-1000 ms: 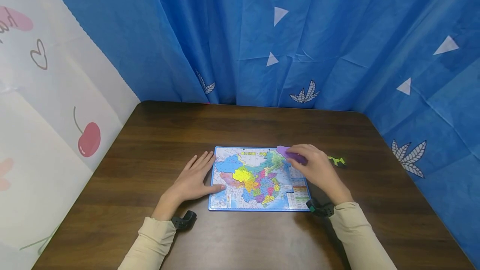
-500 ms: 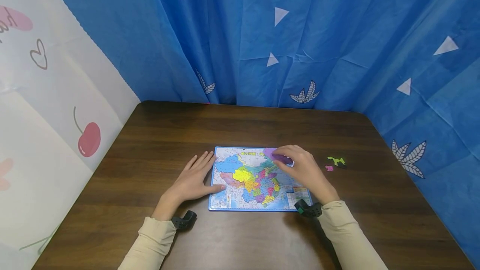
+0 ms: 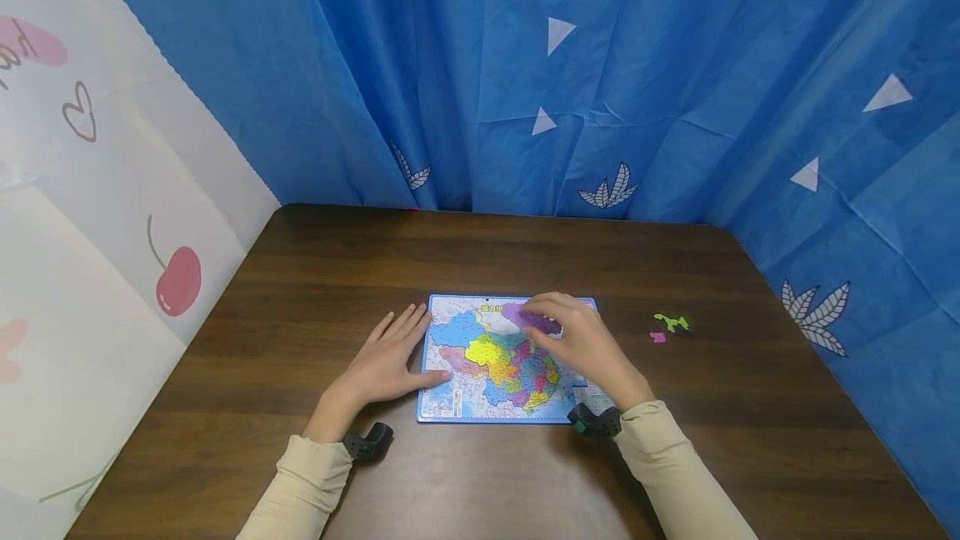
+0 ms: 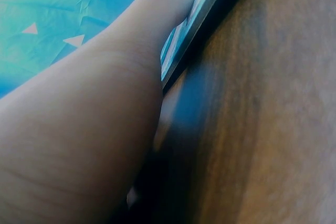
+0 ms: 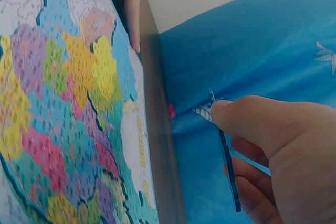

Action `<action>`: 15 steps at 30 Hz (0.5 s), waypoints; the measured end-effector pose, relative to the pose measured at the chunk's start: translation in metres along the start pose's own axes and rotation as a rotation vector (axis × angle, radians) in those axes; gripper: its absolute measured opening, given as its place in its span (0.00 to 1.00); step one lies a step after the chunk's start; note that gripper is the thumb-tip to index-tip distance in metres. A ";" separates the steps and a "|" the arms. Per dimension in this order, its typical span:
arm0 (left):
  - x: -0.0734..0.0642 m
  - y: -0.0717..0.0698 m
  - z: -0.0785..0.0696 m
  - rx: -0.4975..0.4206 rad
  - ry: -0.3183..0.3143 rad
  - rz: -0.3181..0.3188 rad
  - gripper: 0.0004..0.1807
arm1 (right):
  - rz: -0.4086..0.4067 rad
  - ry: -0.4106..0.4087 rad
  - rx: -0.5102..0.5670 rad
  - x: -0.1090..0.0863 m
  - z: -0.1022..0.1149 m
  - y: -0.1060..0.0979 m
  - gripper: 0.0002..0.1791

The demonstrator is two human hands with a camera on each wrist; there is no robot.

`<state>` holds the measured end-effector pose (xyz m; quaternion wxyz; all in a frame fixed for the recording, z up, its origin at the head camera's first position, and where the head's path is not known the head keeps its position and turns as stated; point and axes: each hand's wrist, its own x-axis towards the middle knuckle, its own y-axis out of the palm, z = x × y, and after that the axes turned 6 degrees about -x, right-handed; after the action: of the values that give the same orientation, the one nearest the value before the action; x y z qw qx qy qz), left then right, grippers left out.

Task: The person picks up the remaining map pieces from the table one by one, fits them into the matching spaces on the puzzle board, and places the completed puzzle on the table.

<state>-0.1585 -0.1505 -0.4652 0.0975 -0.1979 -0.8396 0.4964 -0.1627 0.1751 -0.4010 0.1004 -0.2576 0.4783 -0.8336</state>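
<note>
Purple piece [image 3: 536,322] has shifted left above the map board [image 3: 483,408], right hand [image 3: 587,343] pinching it; left hand [image 3: 390,363] lies outspread.

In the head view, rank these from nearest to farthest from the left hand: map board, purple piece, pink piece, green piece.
1. Map board: touched by the left hand.
2. Purple piece: to the right, in the right hand.
3. Pink piece and green piece: on the table, past the board's right side; too close to call.
</note>
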 end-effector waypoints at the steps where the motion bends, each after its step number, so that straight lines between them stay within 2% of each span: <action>1: 0.000 0.000 0.000 0.002 0.001 -0.002 0.62 | 0.001 -0.005 0.000 0.000 0.001 0.001 0.21; 15: 0.000 0.001 0.000 0.009 0.005 -0.011 0.62 | 0.036 -0.033 0.017 0.003 0.017 0.019 0.20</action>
<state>-0.1588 -0.1503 -0.4662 0.1032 -0.1941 -0.8381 0.4992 -0.1582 0.1515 -0.4091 0.1257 -0.2618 0.4740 -0.8313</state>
